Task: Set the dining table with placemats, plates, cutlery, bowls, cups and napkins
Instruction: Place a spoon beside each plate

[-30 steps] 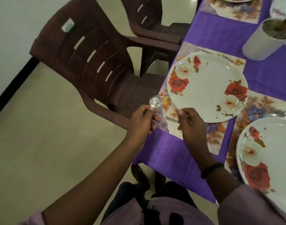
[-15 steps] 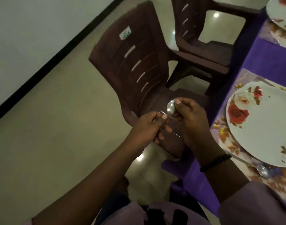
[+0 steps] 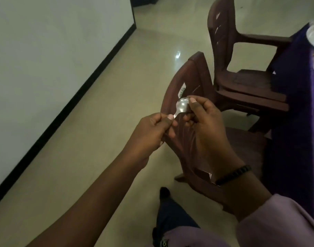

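1. Above the back of the brown plastic chair (image 3: 191,97), clear of the bench (image 3: 295,107), a steel teaspoon (image 3: 182,106) is held between both hands.
2. Left hand (image 3: 152,134) pinches the handle; right hand (image 3: 204,120) grips the bowl under the thumb.
3. Judged light, rigid, polished, hence slippery.
4. Best taken at mid-handle, keeping fingers off the bowl.

1. The spoon (image 3: 182,106) I hold is polished metal, its bowl bright and mirror-like.
2. The chair (image 3: 191,81) behind it is moulded brown plastic with a dull sheen.
3. The floor (image 3: 99,139) is smooth, glossy tile.
4. The tablecloth (image 3: 295,97) is matt purple cloth.
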